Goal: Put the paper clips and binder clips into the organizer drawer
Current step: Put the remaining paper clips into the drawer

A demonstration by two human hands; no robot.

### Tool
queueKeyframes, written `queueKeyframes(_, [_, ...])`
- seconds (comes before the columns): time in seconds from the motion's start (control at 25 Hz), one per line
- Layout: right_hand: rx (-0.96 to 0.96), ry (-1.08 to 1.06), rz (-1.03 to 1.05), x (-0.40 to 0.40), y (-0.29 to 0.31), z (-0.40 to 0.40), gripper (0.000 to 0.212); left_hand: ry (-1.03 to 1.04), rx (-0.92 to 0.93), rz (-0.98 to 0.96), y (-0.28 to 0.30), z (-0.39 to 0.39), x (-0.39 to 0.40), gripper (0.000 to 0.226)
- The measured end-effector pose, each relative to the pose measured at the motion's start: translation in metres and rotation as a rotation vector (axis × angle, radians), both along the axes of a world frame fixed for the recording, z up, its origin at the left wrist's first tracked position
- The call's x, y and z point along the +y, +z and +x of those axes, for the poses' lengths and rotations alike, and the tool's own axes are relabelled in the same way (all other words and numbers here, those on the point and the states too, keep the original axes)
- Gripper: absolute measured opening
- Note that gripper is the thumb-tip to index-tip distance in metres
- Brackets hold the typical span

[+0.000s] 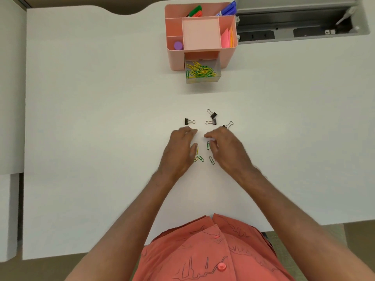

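Green/yellow paper clips btwn hands, black binder clips beyond, L grip & R grip loose, released.

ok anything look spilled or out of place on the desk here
Nothing is damaged or spilled. Loose items are still out: four black binder clips and a few paper clips lie on the desk by the hands, short of the open clear drawer of the pink organizer.

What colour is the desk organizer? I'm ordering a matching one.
Pink organizer, with a clear drawer; head view.
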State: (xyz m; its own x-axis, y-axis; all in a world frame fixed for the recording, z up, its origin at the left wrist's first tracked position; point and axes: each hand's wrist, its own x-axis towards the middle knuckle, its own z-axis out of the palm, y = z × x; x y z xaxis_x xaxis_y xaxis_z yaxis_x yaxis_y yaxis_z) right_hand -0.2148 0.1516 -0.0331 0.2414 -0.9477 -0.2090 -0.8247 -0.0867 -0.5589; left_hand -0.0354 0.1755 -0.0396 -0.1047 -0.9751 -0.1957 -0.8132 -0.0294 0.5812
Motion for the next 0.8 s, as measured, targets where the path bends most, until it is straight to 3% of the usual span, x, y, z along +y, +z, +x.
queueKeyframes(0.16, [0.178, 0.178, -0.059, 0.048, -0.005, 0.002, 0.053, -0.145, -0.072, 0.055, 0.004, -0.007, 0.019, 0.049])
queueKeyframes(0.44, [0.229, 0.118, -0.044, 0.071, -0.002, 0.001, 0.056, -0.229, -0.097, 0.128, 0.007, -0.001, 0.032, 0.056])
queueKeyframes(0.64, [0.071, 0.093, -0.019, 0.065, -0.002, 0.004, 0.032, -0.178, -0.026, 0.14, 0.008, -0.011, 0.033, 0.033])
queueKeyframes(0.8, [-0.009, -0.024, 0.096, 0.047, 0.004, 0.007, 0.014, -0.104, -0.076, 0.181, 0.007, -0.018, 0.021, 0.015])
